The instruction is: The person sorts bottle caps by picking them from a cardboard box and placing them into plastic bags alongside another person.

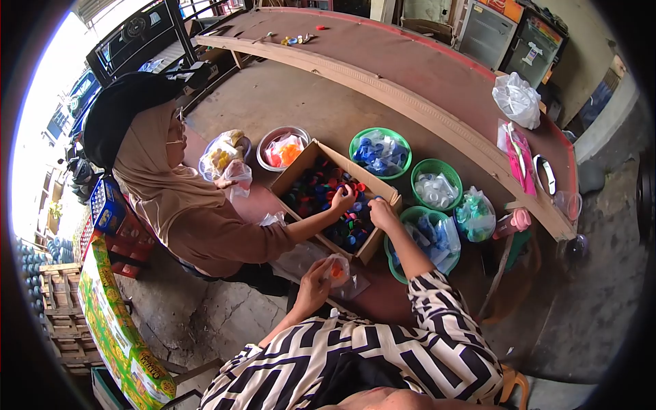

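My left hand is closed around a clear plastic bag with orange bottle caps in its bottom. Over the right edge of the cardboard box is my right hand, fingers pinched on what looks like a small blue bottle cap. Mixed bottle caps, red, blue, black and green, fill the box. A co-worker's hand reaches into the same box, close to my right hand. The co-worker's other hand is by a plastic bag.
Behind the box stand a metal bowl with orange caps and a green basket with blue ones. Baskets of clear and light blue caps sit to the right. A wooden rail crosses behind. The co-worker sits at left.
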Action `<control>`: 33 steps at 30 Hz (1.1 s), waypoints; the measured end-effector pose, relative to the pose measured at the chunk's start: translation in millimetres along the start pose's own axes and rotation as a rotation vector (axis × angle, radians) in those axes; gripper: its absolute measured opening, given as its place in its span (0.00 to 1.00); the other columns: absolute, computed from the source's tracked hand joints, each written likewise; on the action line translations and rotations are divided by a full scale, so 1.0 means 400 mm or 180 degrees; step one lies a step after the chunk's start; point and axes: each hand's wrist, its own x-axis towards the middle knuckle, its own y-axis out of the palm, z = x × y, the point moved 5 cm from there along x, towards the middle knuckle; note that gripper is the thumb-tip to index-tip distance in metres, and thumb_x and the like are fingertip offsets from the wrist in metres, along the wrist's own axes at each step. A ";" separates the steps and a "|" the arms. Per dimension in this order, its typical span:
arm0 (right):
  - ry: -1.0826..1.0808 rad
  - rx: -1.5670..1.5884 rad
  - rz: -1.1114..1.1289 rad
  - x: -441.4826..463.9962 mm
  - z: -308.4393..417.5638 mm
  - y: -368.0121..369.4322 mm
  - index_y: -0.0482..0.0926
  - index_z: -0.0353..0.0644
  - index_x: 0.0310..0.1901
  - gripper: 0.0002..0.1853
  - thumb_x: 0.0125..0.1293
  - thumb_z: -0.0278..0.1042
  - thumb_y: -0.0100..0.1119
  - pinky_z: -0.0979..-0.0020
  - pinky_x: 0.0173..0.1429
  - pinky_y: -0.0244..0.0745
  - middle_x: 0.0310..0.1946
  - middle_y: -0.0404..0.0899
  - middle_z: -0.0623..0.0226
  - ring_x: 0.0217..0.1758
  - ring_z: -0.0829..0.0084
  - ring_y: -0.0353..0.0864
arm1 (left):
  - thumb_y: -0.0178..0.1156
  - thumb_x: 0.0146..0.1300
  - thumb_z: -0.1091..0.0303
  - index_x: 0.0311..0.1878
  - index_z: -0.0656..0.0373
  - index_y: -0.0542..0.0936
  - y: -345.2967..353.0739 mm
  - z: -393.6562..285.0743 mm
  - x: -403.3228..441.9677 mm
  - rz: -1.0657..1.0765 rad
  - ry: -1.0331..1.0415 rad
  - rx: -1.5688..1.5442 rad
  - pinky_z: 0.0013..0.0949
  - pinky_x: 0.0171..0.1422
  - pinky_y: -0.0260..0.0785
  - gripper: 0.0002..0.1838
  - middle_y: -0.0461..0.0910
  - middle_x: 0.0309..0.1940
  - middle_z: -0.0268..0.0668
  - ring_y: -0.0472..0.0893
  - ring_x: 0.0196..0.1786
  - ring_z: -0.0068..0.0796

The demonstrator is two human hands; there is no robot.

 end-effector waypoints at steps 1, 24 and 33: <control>-0.0005 0.0000 0.0010 0.016 0.006 -0.001 0.81 0.35 0.45 0.13 0.58 0.22 0.56 0.58 0.56 0.74 0.47 0.79 0.50 0.52 0.54 0.79 | 0.48 0.52 0.82 0.60 0.63 0.74 0.001 -0.002 -0.001 0.0038 -0.0085 -0.0046 0.32 0.44 0.73 0.28 0.74 0.57 0.48 0.82 0.40 0.39; 0.0527 -0.1202 0.1210 0.111 -0.119 0.087 0.84 0.44 0.36 0.10 0.56 0.24 0.54 0.55 0.53 0.77 0.45 0.82 0.54 0.52 0.51 0.80 | 0.46 0.53 0.84 0.61 0.65 0.73 -0.008 -0.011 -0.011 0.0058 -0.0323 -0.0399 0.29 0.36 0.76 0.28 0.70 0.61 0.48 0.84 0.30 0.35; 0.0794 -0.0900 0.0943 0.106 -0.096 0.038 0.81 0.46 0.46 0.14 0.61 0.26 0.49 0.54 0.52 0.77 0.47 0.81 0.54 0.52 0.49 0.80 | 0.45 0.53 0.84 0.61 0.63 0.73 -0.014 0.015 -0.027 -0.0004 -0.0284 -0.0318 0.28 0.36 0.76 0.29 0.70 0.61 0.48 0.84 0.30 0.33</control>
